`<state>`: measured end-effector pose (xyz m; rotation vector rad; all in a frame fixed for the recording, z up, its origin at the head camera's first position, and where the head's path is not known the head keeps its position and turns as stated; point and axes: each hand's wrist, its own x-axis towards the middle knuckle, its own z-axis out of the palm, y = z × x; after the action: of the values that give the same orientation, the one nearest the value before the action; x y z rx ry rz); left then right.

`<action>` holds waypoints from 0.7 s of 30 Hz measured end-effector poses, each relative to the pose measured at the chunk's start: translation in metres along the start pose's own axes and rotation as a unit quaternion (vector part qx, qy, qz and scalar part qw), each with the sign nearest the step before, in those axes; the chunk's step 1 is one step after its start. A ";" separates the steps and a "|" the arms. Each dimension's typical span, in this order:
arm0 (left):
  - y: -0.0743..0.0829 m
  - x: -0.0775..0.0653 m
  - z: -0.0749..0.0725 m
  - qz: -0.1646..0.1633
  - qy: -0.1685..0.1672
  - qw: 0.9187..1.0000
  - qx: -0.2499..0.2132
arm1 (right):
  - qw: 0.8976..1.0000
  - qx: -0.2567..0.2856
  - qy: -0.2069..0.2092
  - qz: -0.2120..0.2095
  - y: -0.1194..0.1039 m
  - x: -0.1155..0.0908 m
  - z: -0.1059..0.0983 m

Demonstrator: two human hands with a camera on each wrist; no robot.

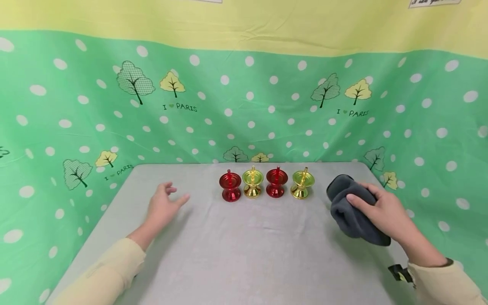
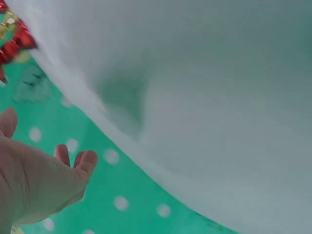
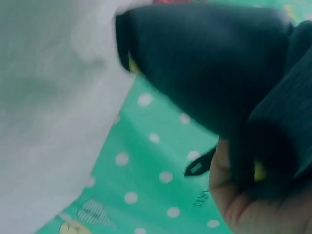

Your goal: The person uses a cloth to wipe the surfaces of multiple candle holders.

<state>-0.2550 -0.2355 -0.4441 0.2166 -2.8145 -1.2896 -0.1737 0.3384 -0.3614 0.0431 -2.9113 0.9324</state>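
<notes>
My right hand (image 1: 385,209) grips a bunched dark grey cloth (image 1: 352,207) above the right side of the table, thumb on top. Close up in the right wrist view, the cloth (image 3: 204,63) covers most of the fingers, and part of the hand (image 3: 263,214) shows beneath it. On the left, my left hand (image 1: 164,207) is held over the table with fingers apart and loosely bent, holding nothing. Its palm and fingers (image 2: 48,180) appear in the left wrist view too. Between the hands, toward the back, stand shiny cup-shaped metal stands, each with a central stem.
From left to right the row runs red stand (image 1: 231,186), gold stand (image 1: 253,184), red stand (image 1: 276,183), gold stand (image 1: 302,185). They stand upright on a grey-covered table (image 1: 259,254). A green dotted curtain (image 1: 267,93) hangs behind and along both sides.
</notes>
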 end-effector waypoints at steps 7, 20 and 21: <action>-0.023 -0.009 -0.016 -0.033 -0.017 0.999 -0.009 | 0.998 -0.055 -0.032 0.009 0.035 0.039 0.033; -0.030 -0.017 -0.020 -0.009 -0.003 0.999 0.041 | 0.965 -0.194 -0.177 0.024 0.078 0.043 0.052; -0.034 -0.017 -0.022 -0.002 0.000 0.999 0.051 | 0.967 -0.190 -0.170 0.021 0.078 0.042 0.048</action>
<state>-0.2328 -0.2717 -0.4547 0.2250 -2.8850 -1.1472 -0.2233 0.3741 -0.4414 0.1295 -3.3675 0.3840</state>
